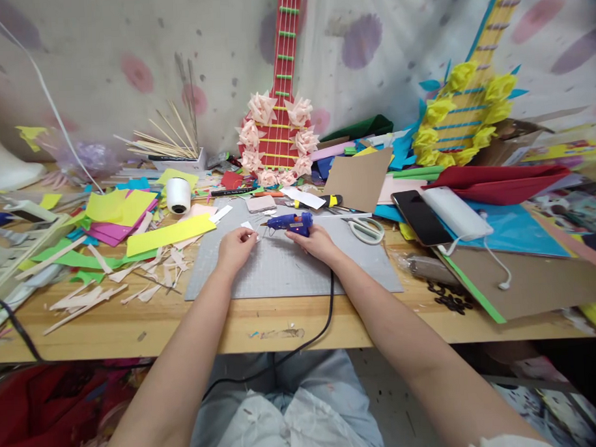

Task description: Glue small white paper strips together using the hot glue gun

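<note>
My right hand (318, 242) is wrapped round the handle of a blue hot glue gun (291, 222), whose nozzle points left. A clear glue stick (344, 216) sticks out of its back end. Just left of the nozzle, my left hand (237, 248) is closed in a pinch on a small white paper piece (247, 226). Both hands are over a grey cutting mat (280, 276). White-handled scissors (367, 231) lie on the mat to the right. Behind the glue gun are a yellow and black utility knife (330, 201) and a white paper strip (303, 197).
A red paper guitar (279, 133) with pink flowers and a yellow one (463, 116) stand at the back. Paper scraps (157, 271) and a yellow strip (169, 236) lie left. A phone (419, 216) and power bank (458, 211) lie right. The glue gun's black cord (325, 317) crosses the table edge.
</note>
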`<state>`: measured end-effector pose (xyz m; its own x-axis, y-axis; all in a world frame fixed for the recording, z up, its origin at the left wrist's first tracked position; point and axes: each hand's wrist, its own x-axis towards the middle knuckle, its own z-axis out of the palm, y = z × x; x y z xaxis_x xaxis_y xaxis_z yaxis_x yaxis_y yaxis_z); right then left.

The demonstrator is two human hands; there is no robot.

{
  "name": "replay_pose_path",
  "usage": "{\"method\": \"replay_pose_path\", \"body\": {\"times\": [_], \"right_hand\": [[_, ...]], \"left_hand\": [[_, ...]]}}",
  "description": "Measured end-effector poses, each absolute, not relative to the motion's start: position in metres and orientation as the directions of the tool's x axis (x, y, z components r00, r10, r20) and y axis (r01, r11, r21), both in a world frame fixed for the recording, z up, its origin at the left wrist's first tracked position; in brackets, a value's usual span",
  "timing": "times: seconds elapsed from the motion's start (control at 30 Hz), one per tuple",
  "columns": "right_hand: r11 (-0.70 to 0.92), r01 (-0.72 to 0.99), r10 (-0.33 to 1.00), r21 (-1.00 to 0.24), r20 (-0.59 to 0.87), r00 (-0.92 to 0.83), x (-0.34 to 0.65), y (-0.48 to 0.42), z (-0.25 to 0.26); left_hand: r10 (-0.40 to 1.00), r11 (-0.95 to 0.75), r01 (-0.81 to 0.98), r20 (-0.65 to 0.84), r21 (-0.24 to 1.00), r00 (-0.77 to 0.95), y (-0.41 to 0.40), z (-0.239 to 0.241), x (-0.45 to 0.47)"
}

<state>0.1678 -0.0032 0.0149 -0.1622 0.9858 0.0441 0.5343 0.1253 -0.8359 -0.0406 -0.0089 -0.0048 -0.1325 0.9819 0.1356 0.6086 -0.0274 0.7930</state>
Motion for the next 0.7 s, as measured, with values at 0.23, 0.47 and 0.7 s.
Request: {"method": "replay_pose_path", "body": {"times": [0.23, 0.47, 0.7], "right_hand": [[0.138, 0.539, 0.982, -0.831, 0.045, -0.181, 0.1672, -0.0034, 0.0148], [0.134, 0.542, 0.984, -0.830, 0.049, -0.170, 0.1665, -0.0043, 0.0157], [0.119, 0.549, 0.987, -0.827, 0.036, -0.159, 0.1666, -0.0039, 0.0165]], "left_hand": [[0.981, -0.034, 0.608, 0.143, 0.793, -0.132, -0.0085, -0.0063, -0.0408], [0.981, -0.037, 0.616, 0.147, 0.787, -0.130, -0.0077, -0.0074, -0.0414], [0.981, -0.026, 0.622, 0.139, 0.783, -0.133, -0.0090, -0.0050, -0.0410]]}}
